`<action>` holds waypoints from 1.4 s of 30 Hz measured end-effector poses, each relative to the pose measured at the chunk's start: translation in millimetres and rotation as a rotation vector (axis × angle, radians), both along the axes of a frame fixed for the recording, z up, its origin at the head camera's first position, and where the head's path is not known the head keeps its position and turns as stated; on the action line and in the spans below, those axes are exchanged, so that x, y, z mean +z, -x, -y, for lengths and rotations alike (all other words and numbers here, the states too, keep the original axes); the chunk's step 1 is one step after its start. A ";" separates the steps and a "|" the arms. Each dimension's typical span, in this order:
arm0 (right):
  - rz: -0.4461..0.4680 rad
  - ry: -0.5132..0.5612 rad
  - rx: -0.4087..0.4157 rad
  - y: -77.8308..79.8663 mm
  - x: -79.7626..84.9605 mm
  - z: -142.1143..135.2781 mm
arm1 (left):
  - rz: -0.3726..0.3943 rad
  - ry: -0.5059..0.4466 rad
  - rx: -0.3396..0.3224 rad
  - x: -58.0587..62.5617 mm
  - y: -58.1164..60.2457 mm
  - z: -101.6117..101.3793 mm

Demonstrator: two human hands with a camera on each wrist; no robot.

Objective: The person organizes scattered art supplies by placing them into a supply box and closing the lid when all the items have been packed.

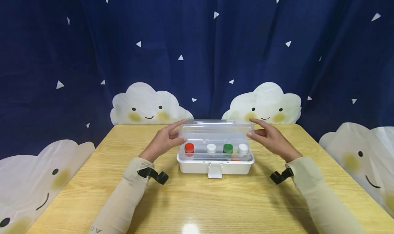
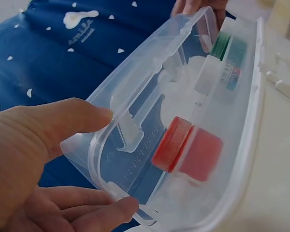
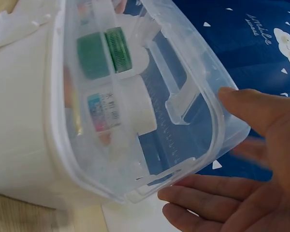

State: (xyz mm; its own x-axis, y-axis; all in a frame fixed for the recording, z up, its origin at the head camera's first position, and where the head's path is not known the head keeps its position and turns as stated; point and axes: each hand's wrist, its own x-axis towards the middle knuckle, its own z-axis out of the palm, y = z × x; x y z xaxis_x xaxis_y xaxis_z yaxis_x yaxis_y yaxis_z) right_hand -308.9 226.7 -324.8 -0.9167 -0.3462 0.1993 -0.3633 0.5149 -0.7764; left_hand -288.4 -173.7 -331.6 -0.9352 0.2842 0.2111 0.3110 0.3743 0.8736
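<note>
A white plastic storage box (image 1: 197, 167) stands on the table with its clear lid (image 1: 218, 133) raised and tilted back. My left hand (image 1: 161, 142) holds the lid's left end, the thumb on its edge and the fingers around the end wall. At the opposite end my right hand (image 1: 273, 141) holds the lid in the same way, thumb on the rim. Inside are a red-capped paint jar (image 2: 173, 144), a green-capped jar (image 3: 118, 50) and two white-capped jars, one with a printed label (image 3: 104, 111). The front latch (image 1: 215, 171) hangs down, unfastened.
The box rests on a light wood-grain table (image 1: 215, 199). Behind and at both sides hangs a dark blue curtain (image 1: 197, 49) with white triangles and smiling clouds. Each wrist wears a strapped black camera.
</note>
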 end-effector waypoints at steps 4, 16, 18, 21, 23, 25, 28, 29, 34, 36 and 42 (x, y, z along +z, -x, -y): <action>-0.058 0.011 0.052 -1.9 -4.3 -1.5 | -0.032 -0.002 -0.019 -3.9 -2.2 0.2; -0.111 0.047 0.099 -8.3 -13.8 -2.6 | -0.085 0.000 0.000 -13.2 -7.4 3.1; -0.115 0.049 0.100 -8.2 -14.4 -2.0 | -0.085 -0.010 0.001 -13.9 -7.8 3.6; -0.116 0.042 0.098 -7.6 -14.7 -1.9 | -0.087 -0.024 0.000 -14.7 -7.7 4.2; -0.115 0.040 0.093 -7.3 -14.7 -1.9 | -0.090 -0.032 0.001 -15.5 -7.5 4.4; -0.126 0.040 0.099 -7.3 -15.1 -2.3 | -0.090 -0.040 -0.005 -16.9 -6.8 4.1; -0.137 0.054 0.114 -7.6 -16.4 -3.2 | -0.087 -0.053 -0.011 -19.4 -5.6 3.2; -0.137 0.062 0.117 -7.9 -16.9 -3.4 | -0.085 -0.058 -0.013 -20.1 -5.6 2.8; -0.141 0.068 0.121 -8.9 -19.0 -4.4 | -0.084 -0.061 -0.006 -22.2 -6.4 0.9; -0.150 0.063 0.115 -9.2 -19.3 -4.8 | -0.096 -0.061 -0.007 -22.4 -6.7 0.0; -0.184 0.047 0.100 -10.6 -18.4 -5.0 | -0.125 -0.069 -0.027 -10.0 -19.8 -3.8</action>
State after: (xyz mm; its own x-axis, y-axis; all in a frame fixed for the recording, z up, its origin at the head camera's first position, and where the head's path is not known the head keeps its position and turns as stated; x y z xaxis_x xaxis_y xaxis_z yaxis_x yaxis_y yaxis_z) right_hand -298.3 231.7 -343.2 -0.8250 -0.4197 0.3785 -0.5486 0.4339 -0.7146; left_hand -268.6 -169.8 -341.6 -0.8925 0.2896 0.3458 0.4285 0.3048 0.8506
